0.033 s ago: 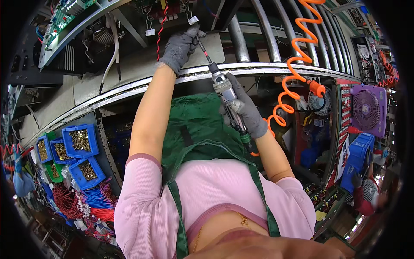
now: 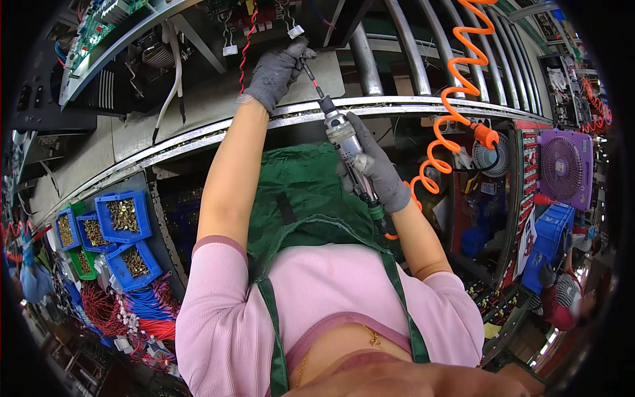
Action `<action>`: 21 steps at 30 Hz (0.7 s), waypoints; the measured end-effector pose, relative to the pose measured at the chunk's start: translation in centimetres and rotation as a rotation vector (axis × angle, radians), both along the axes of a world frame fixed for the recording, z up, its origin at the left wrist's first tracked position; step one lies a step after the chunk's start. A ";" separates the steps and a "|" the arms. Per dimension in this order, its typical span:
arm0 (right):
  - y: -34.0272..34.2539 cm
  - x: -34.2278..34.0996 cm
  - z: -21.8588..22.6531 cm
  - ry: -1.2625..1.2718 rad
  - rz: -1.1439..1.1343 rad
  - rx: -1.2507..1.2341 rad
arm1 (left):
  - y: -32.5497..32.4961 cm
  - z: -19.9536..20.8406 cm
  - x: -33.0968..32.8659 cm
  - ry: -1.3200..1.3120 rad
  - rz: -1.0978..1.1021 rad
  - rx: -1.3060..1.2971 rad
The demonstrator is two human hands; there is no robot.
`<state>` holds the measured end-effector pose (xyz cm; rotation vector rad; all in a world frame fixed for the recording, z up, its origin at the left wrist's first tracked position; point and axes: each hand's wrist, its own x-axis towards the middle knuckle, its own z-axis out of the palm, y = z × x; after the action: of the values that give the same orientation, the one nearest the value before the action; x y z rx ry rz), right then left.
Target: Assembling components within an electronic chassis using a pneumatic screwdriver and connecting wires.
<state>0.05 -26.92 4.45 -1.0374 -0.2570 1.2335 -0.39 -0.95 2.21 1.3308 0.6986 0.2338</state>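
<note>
My right hand (image 2: 380, 169), in a grey glove, is wrapped round a silver pneumatic screwdriver (image 2: 344, 137) held at a slant. Its long thin bit points away from me, up and to the left. At the bit's tip, my left hand (image 2: 278, 71), also gloved, has its fingers closed; what they pinch is hidden. That hand is by the lower edge of an open equipment chassis (image 2: 192, 41), over the metal work surface (image 2: 205, 94). White connectors (image 2: 295, 31) and a twisted red-and-black wire (image 2: 247, 53) hang from the chassis just beyond my left hand.
Metal rollers (image 2: 405, 46) run along the far right. A coiled orange air hose (image 2: 442, 126) hangs at the right. Blue bins of screws (image 2: 123, 216) and bundled wires (image 2: 142, 314) lie at the left. A purple fan (image 2: 564, 167) stands at the right, near another person (image 2: 562, 298).
</note>
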 end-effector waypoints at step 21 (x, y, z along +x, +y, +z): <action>-0.9 0.0 1.8 0.168 -0.129 0.360 | -1.6 -2.2 8.2 -0.830 0.077 -1.671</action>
<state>0.02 -27.81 6.29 -0.6270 -0.2659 1.1004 7.82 -2.58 0.05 -0.4249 0.0521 0.1513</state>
